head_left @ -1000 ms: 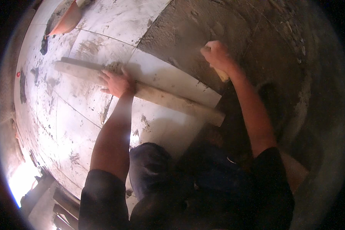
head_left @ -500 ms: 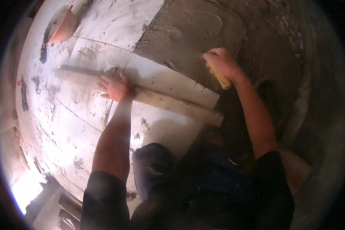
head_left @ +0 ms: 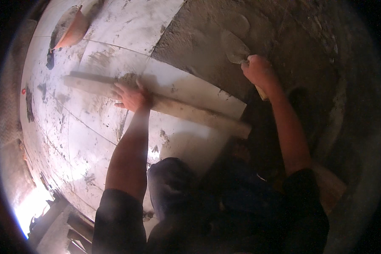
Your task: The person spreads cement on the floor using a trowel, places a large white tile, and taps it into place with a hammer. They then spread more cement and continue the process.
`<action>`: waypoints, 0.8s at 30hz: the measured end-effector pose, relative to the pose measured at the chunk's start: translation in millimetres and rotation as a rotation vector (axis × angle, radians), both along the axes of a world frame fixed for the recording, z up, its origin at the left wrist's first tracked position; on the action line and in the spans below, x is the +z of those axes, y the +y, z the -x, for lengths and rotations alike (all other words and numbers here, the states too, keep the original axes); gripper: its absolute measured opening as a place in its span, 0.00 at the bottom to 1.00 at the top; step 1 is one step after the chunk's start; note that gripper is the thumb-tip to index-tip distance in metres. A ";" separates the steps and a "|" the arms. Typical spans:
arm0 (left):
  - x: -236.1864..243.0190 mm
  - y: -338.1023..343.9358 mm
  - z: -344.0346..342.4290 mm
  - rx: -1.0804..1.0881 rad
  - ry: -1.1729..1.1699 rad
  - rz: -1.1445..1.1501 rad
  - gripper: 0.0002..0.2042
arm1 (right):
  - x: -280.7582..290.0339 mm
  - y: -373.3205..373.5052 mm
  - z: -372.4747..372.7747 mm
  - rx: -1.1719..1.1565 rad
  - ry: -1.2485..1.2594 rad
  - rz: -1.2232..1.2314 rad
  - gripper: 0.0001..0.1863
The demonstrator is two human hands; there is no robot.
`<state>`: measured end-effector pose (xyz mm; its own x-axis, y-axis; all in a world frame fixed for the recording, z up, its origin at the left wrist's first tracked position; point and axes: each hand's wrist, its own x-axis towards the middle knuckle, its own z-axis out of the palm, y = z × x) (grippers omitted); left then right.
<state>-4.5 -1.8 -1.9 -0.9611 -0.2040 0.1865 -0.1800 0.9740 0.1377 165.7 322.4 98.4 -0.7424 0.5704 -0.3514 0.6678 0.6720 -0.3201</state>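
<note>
A long pale straight bar lies diagonally over dirty white floor tiles. My left hand rests on top of it with fingers spread. My right hand is closed round the wooden handle of a trowel, whose metal blade is over the grey mortar bed that borders the tiles at upper right. The blade's outline is faint against the mortar. My knee in dark trousers is below the bar.
A pinkish bowl sits on the tiles at upper left, and a small red object lies at the far left. A stained wall runs along the left rim, and dark boards with a bright opening appear at lower left.
My right hand has moved to the right with the trowel, and its blade now shows above the hand. My left hand stays on the bar with little change.
</note>
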 end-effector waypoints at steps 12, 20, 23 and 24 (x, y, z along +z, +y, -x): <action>2.6 3.8 -0.1 0.021 0.020 -0.054 0.47 | -14.4 4.9 42.5 0.016 0.037 0.110 0.19; 1.8 3.9 -0.6 0.011 0.020 -0.053 0.47 | -14.2 13.3 7.8 -0.055 0.218 0.146 0.17; 1.8 3.2 1.2 0.001 0.004 -0.003 0.47 | -26.0 39.0 22.3 -0.257 0.440 0.283 0.17; 1.9 3.0 1.9 -0.008 0.009 -0.019 0.47 | -29.1 51.0 30.5 -0.349 0.509 0.408 0.17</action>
